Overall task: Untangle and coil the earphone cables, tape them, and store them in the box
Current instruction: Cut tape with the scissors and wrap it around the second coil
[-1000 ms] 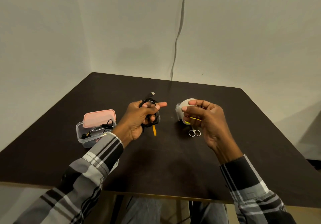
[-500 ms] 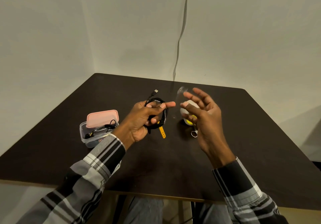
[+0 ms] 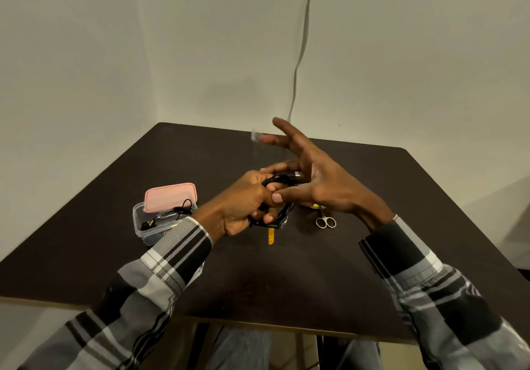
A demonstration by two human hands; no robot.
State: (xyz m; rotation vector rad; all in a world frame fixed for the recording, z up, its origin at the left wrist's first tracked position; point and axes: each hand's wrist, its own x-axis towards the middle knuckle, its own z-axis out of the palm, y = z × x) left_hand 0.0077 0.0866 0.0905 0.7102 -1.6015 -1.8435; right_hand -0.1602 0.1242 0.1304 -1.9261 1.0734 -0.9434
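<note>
My left hand grips a coiled black cable above the dark table. The cable's silver plug pokes out on top, and an orange tag hangs below the coil. Spread wide just right of the coil is my right hand, its thumb against my left fingers. A small piece of clear tape sticks to one of its raised fingertips. The clear plastic box sits to the left with its pink lid askew on top and another black cable inside.
Small silver scissors lie on the table right of the coil. A yellow bit of the tape dispenser shows under my right hand; the rest is hidden. A grey cord hangs down the wall behind the table.
My right hand left the tape dispenser, rose with the tape piece on a fingertip and moved left to the coil. My left hand lifted the coil slightly towards it.
</note>
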